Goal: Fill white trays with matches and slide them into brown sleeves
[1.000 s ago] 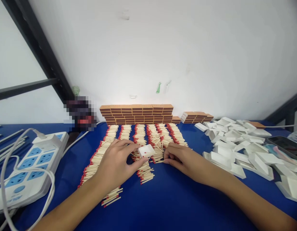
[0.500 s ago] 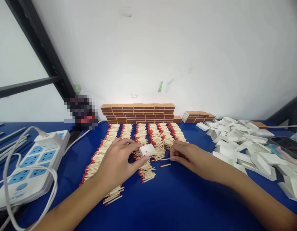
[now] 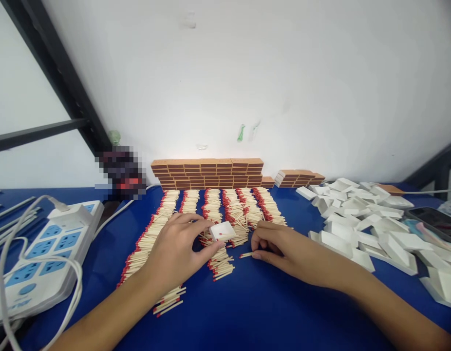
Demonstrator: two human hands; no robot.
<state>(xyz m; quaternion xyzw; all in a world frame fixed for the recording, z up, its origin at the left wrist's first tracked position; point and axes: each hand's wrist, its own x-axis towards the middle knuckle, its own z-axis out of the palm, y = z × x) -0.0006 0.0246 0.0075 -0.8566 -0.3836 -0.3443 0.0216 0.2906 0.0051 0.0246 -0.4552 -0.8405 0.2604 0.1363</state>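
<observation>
My left hand holds a small white matchbox tray between thumb and fingers, just above the rows of red-tipped matches laid out on the blue table. One match lies inside the tray. My right hand rests on the table to the right of the tray, fingers curled, pinching a loose match at its fingertips.
A wall of stacked brown matchbox sleeves stands against the white wall, with a smaller stack beside it. A heap of empty white trays fills the right side. A phone lies far right. A white power strip with cables sits left.
My right hand drew back to the right, leaving loose matches on the cloth, then came back left and closed on one of them. The left hand kept the tray still.
</observation>
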